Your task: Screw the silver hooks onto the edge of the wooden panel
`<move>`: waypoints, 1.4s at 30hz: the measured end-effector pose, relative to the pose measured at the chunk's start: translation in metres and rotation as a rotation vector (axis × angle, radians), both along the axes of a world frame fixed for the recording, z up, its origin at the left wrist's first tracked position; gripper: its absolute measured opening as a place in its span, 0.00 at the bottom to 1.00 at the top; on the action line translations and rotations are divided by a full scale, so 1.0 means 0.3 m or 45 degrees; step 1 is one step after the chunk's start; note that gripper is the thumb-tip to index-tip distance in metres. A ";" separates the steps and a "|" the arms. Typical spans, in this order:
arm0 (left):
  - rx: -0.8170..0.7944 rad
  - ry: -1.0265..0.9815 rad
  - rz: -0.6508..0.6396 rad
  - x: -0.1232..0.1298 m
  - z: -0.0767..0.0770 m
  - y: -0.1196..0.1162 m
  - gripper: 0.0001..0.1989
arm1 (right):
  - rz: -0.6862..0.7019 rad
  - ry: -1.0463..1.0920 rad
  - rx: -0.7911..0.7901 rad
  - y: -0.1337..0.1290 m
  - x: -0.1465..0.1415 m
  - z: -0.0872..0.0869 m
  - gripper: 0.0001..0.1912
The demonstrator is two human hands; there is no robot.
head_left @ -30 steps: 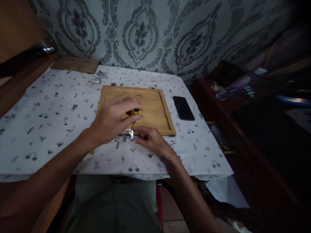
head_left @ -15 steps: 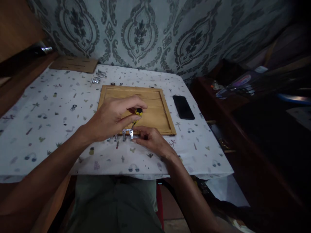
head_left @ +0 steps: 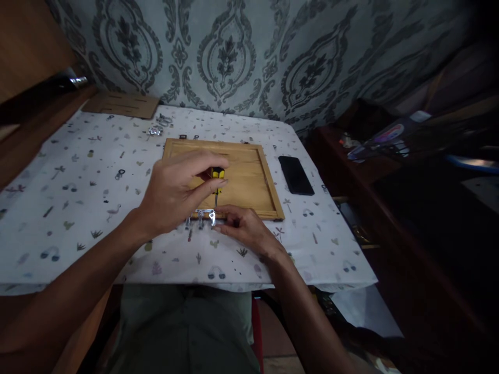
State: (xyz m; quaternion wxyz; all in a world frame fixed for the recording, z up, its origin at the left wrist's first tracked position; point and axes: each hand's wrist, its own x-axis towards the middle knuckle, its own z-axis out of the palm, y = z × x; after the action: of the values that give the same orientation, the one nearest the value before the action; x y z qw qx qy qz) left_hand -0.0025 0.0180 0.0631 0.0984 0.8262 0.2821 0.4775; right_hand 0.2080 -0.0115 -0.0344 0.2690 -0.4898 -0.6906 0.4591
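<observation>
My left hand (head_left: 171, 189) is closed around the yellow and black handle of a screwdriver (head_left: 218, 174), held nearly upright with its shaft pointing down. The tip meets the right end of a shiny metal bracket (head_left: 201, 214) with several downward prongs, at the near edge of a framed wooden panel (head_left: 251, 179). My right hand (head_left: 247, 228) pinches the bracket's right end between thumb and fingers. Part of the panel and the bracket's left end are covered by my left hand.
More shiny metal pieces (head_left: 156, 130) lie at the back left, near a slotted cardboard sheet (head_left: 120, 105). A black phone (head_left: 296, 175) rests right of the panel. The patterned tablecloth (head_left: 97, 259) covers the table. A dark shelf with a plastic bottle (head_left: 390, 135) stands to the right.
The screwdriver has gone from leaning to nearly upright, its handle shifting slightly left as my left hand turned. My right hand has stayed at the bracket. The view has shifted slightly.
</observation>
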 end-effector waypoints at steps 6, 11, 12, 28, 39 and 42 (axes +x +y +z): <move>-0.014 0.036 0.056 -0.005 0.020 -0.022 0.04 | -0.015 0.028 -0.009 -0.004 -0.001 -0.001 0.23; -0.059 0.046 0.034 -0.007 -0.023 -0.026 0.05 | -0.010 -0.003 0.004 -0.006 0.002 0.003 0.24; -0.071 0.038 0.036 -0.006 -0.028 -0.027 0.05 | -0.011 -0.002 0.006 -0.005 0.002 0.002 0.24; -0.012 0.042 0.035 -0.001 -0.046 -0.019 0.04 | -0.013 0.005 -0.003 -0.003 0.003 0.002 0.24; -0.021 0.040 0.033 0.010 -0.054 -0.018 0.04 | -0.007 -0.010 -0.019 -0.001 0.002 0.004 0.25; 0.038 0.056 -0.017 0.013 -0.049 -0.018 0.05 | -0.006 -0.029 -0.023 0.000 0.002 0.006 0.26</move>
State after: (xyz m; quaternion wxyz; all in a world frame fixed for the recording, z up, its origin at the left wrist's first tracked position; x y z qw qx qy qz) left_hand 0.0015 0.0127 0.0484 0.0830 0.8398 0.2715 0.4628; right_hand 0.2087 -0.0114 -0.0327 0.2578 -0.4991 -0.6882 0.4591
